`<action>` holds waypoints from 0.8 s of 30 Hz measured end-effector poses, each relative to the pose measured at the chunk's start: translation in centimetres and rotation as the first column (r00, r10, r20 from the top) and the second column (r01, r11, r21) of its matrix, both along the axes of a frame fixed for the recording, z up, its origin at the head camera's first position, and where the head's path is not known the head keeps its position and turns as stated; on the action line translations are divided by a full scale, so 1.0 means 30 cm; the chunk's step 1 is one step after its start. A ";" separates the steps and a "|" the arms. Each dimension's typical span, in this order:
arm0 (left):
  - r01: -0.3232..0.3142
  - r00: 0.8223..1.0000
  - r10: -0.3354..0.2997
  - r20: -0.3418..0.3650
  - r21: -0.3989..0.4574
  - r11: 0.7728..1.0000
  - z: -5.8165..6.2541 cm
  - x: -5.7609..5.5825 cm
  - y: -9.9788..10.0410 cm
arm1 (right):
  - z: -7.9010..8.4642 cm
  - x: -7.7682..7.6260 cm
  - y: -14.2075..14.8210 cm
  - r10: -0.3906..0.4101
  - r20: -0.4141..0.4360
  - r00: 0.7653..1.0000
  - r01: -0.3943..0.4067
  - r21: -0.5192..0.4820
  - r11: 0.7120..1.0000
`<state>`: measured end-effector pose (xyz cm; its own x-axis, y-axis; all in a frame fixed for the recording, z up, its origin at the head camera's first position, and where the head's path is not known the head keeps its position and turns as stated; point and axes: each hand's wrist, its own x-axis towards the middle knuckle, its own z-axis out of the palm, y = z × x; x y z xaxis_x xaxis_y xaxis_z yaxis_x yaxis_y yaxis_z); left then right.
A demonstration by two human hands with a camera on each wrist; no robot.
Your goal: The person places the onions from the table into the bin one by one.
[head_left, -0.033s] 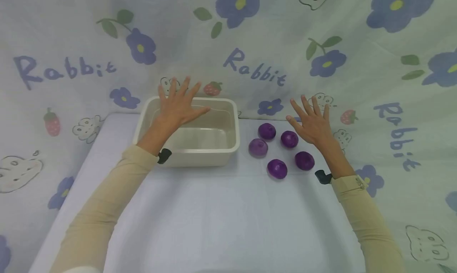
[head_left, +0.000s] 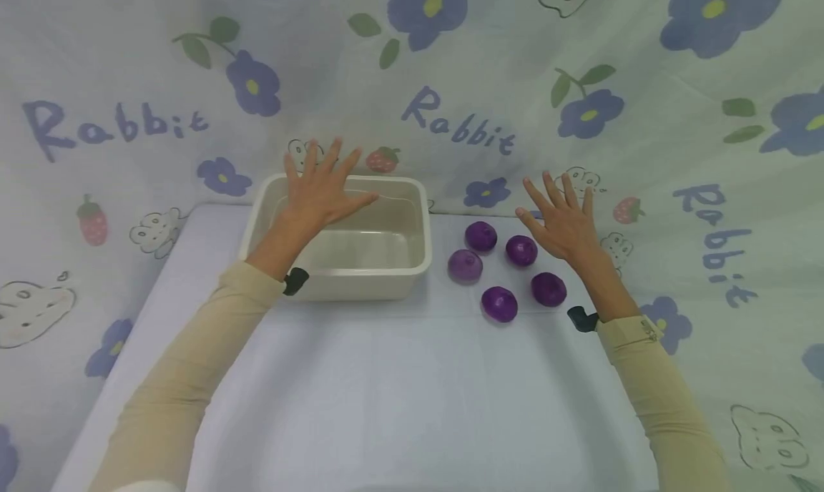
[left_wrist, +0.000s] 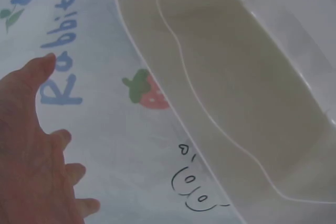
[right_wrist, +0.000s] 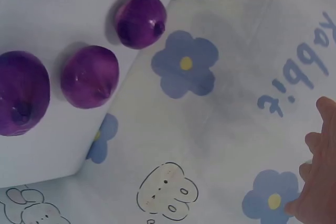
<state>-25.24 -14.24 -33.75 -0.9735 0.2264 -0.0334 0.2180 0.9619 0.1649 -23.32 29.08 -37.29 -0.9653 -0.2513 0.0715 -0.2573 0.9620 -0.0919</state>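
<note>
My left hand hovers over the left part of a cream plastic bin, its fingers spread and nothing in them. In the left wrist view the same hand shows beside the bin's rim. On the right, my right hand is held up with spread fingers, also holding nothing. Just left of it lie several round, shiny purple onions, loosely grouped on the white table. One onion is paler than the others. The right wrist view shows onions near the table edge, away from the fingers.
A white-covered table stretches toward me. Behind and beside it hangs a cloth printed with flowers, strawberries, rabbits and the word Rabbit. The bin stands near the table's back edge, left of the onions. Dark straps show at both wrists.
</note>
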 end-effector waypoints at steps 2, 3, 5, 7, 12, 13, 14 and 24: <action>0.003 1.000 -0.003 -0.004 -0.003 1.000 0.000 0.004 -0.001 | -0.002 0.005 0.002 -0.003 0.001 1.000 0.003 -0.003 1.000; 0.007 1.000 -0.007 -0.008 -0.007 1.000 -0.001 0.007 -0.002 | -0.004 0.009 0.003 -0.003 0.002 1.000 0.003 -0.008 1.000; 0.019 1.000 -0.019 -0.017 -0.010 1.000 -0.003 0.016 -0.006 | -0.009 0.018 0.006 -0.005 0.001 1.000 0.005 -0.017 1.000; 0.038 0.999 -0.039 -0.030 -0.014 0.999 -0.012 0.027 -0.014 | -0.014 0.031 0.010 -0.004 0.000 1.000 0.004 -0.028 1.000; 0.075 0.996 -0.074 -0.056 0.025 0.997 -0.045 0.050 -0.045 | -0.031 0.061 0.016 0.011 -0.011 1.000 -0.011 -0.057 0.998; 0.078 0.995 -0.076 -0.061 0.028 0.997 -0.053 0.052 -0.053 | -0.035 0.066 0.017 0.015 -0.014 1.000 -0.016 -0.061 0.998; 0.080 0.995 -0.077 -0.062 0.037 0.996 -0.062 0.056 -0.062 | -0.040 0.071 0.017 0.022 -0.019 1.000 -0.024 -0.075 0.997; 0.089 0.990 -0.083 -0.111 0.050 0.995 -0.168 0.089 -0.199 | -0.116 0.123 0.032 0.060 -0.020 0.998 -0.063 -0.238 0.969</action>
<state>-22.58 -20.20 -38.79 -0.9473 0.3083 0.0864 0.3194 0.9289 0.1875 -19.64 30.04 -40.77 -0.9471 -0.2846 0.1481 -0.3179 0.8949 -0.3133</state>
